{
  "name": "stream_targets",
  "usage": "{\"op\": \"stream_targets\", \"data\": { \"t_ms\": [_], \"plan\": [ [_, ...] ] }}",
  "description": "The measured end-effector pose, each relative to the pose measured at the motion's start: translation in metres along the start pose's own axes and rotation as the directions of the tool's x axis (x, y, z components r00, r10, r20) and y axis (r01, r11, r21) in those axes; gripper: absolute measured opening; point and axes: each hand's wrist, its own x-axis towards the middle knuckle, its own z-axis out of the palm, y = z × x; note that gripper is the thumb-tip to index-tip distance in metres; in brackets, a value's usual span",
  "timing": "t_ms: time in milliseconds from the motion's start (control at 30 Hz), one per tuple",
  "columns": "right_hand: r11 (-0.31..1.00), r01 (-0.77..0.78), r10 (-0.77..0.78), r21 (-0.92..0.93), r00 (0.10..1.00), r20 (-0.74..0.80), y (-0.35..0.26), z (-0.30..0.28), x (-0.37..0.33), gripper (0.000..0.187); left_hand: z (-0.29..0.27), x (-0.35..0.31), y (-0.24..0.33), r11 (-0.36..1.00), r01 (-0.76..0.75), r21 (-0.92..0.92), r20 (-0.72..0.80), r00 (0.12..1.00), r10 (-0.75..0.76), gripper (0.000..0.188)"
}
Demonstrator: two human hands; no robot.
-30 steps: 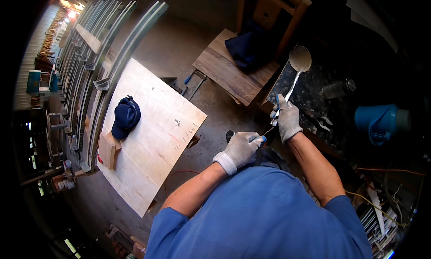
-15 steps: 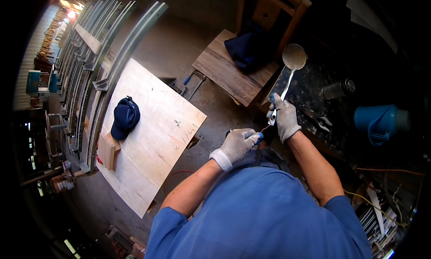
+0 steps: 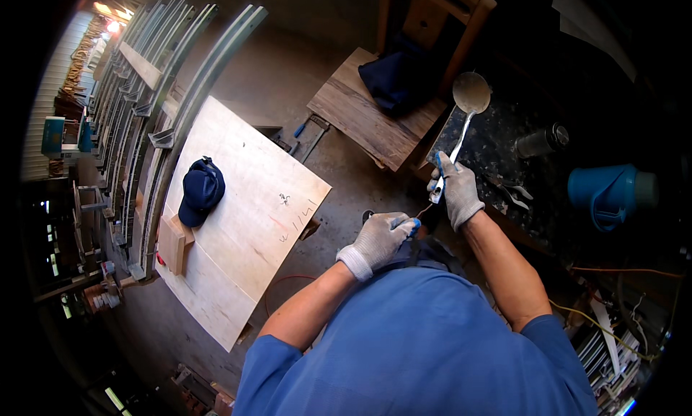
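A metal ladle (image 3: pixel 471 94) with a round bowl points away from me, its bowl over the dark worktop at the right. My right hand (image 3: pixel 460 192), in a pale knit glove with blue fingertips, is closed around the lower handle. From the handle's near end a thin, brownish wire or cord (image 3: pixel 426 209) runs toward my left hand (image 3: pixel 380 241). That hand wears a matching glove and pinches the strand between thumb and fingers. Whether the strand passes through the handle is too small to tell.
A dark worktop (image 3: pixel 481 156) bears a jar (image 3: pixel 542 140), pliers-like tools (image 3: pixel 513 192) and a blue jug (image 3: pixel 604 189). Beyond stands a wooden chair (image 3: pixel 375 120) with dark cloth. At left, a navy cap (image 3: pixel 202 191) and wood blocks (image 3: pixel 173 244) lie on a pale board (image 3: pixel 252 221).
My left hand's fingertips have shifted very slightly toward me. The ladle and my right hand stay almost where they were.
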Motion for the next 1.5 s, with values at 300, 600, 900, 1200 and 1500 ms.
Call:
{"op": "stream_targets", "data": {
  "t_ms": [300, 600, 900, 1200, 1500],
  "plan": [
    [1.0, 0.002, -0.002, -0.021, 1.0, -0.004, 0.003, -0.003, -0.001, 0.033, 0.002, 0.002, -0.004, 1.0, 0.019, -0.012, 0.021, 1.0, -0.019, 0.033],
    [0.996, 0.024, -0.025, -0.082, 1.0, -0.01, 0.007, -0.002, 0.0, 0.033, 0.005, 0.004, -0.004, 0.999, 0.032, -0.002, 0.009, 0.999, -0.032, 0.033],
    [0.996, 0.019, -0.02, -0.084, 1.0, -0.006, 0.007, -0.002, 0.0, 0.033, 0.006, 0.004, -0.006, 1.0, 0.017, -0.014, -0.003, 1.0, -0.017, 0.033],
    [0.999, -0.022, 0.022, -0.027, 0.999, 0.023, 0.016, -0.013, 0.01, 0.033, 0.004, 0.005, -0.008, 0.998, 0.065, 0.008, 0.012, 0.998, -0.065, 0.032],
    [0.998, -0.068, 0.068, -0.003, 0.994, 0.083, 0.024, -0.026, 0.013, 0.037, 0.004, 0.009, -0.006, 0.998, 0.05, 0.026, 0.027, 0.998, -0.051, 0.031]
  ]
}}
